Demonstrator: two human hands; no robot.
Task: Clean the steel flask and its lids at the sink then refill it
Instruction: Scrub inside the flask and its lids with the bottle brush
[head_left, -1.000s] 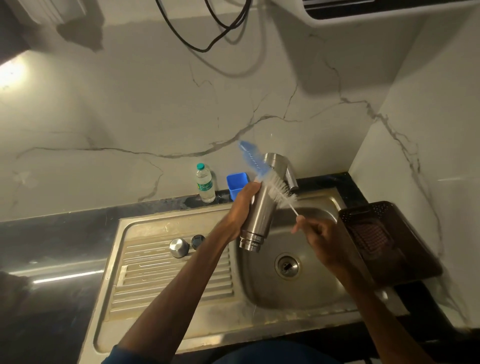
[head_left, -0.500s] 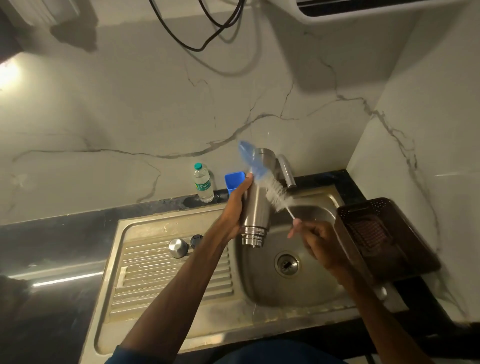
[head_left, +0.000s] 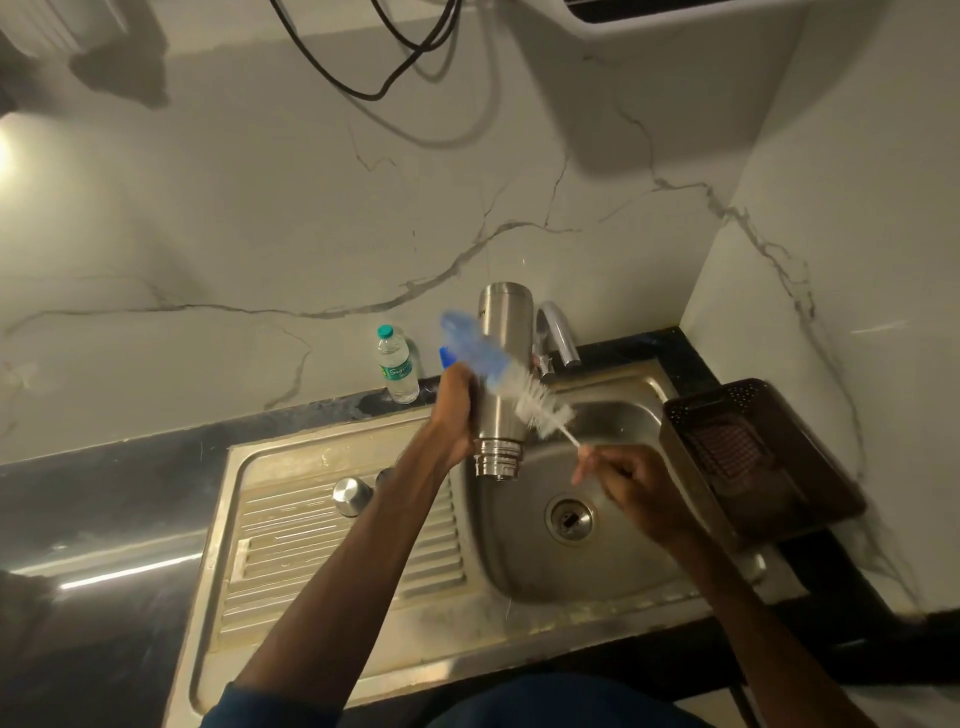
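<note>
Brush (head_left: 511, 382) lies across the flask (head_left: 497, 423), tap (head_left: 558, 332) just behind, basket (head_left: 675, 441) rightward.

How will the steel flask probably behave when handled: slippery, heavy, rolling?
The steel flask looks smooth and polished, so probably slippery when wet. The left hand alone holds it mouth down, so likely empty and light. Round body: may roll if laid down.
</note>
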